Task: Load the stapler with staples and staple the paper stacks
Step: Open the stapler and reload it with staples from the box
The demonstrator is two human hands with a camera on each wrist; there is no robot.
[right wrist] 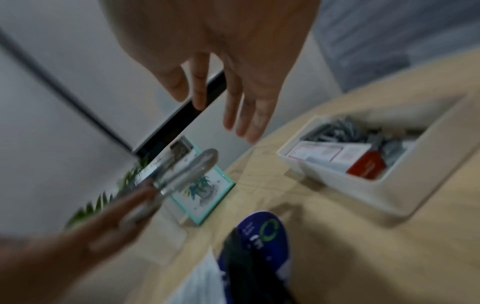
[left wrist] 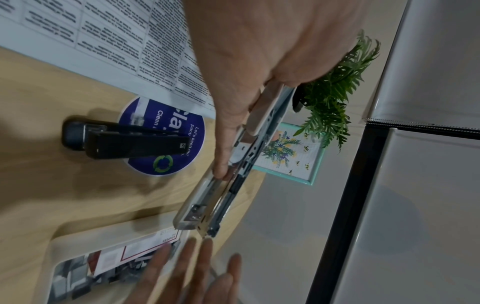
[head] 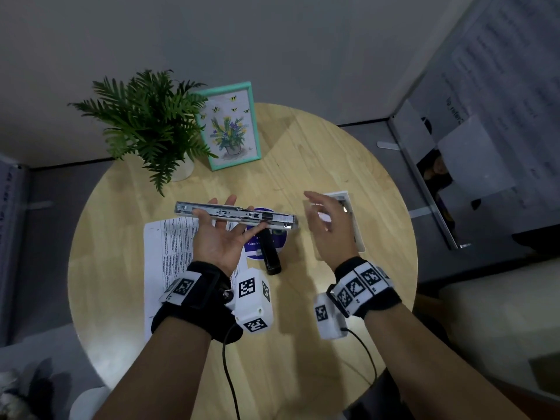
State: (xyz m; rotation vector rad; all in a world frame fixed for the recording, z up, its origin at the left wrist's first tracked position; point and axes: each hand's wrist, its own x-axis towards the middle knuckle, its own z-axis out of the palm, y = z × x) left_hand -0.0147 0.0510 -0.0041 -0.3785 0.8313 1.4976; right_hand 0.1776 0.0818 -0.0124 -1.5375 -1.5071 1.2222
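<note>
My left hand (head: pixel 221 234) is palm up and grips a long clear and silver stapler (head: pixel 236 214), opened out flat and held level above the table. In the left wrist view the stapler (left wrist: pixel 233 185) shows its bare metal channel. My right hand (head: pixel 327 225) hovers open just beyond the stapler's right end, fingers straight, holding nothing; it is blurred in the right wrist view (right wrist: pixel 233 92). Under it stands a white tray (right wrist: pixel 389 197) with a staples box (right wrist: pixel 327 154) and loose staple strips (right wrist: pixel 337 129). A printed paper stack (head: pixel 169 253) lies at the left.
A black stapler (head: pixel 270 253) lies on a round blue sticker (head: pixel 280 237) at the middle of the round wooden table (head: pixel 303 162). A potted fern (head: pixel 148 122) and a teal picture frame (head: pixel 228 125) stand at the back. Cables hang from both wrists.
</note>
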